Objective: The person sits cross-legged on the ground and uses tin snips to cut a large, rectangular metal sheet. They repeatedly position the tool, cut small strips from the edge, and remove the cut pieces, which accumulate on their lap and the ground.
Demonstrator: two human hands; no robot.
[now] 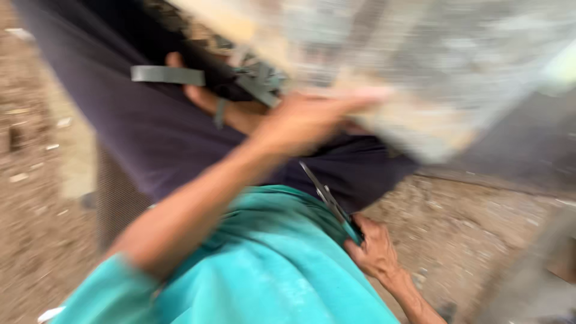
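The view is motion-blurred. My left hand (309, 120) reaches up from a teal sleeve and grips the lower edge of a wood-framed wire mesh panel (432, 66) that tilts across the upper right. Lower down, beside my teal shirt (270, 264), my right hand (375, 249) is closed on a pair of scissors (329, 198) with a teal handle, their dark blades pointing up and left.
Another person in dark purple clothing (132, 132) stands close in front; their forearm (207, 99) with a wristband lies under the panel. A grey strap (168, 75) crosses the cloth. Bare gritty ground (36, 180) lies to the left, and a rough concrete surface (468, 222) to the right.
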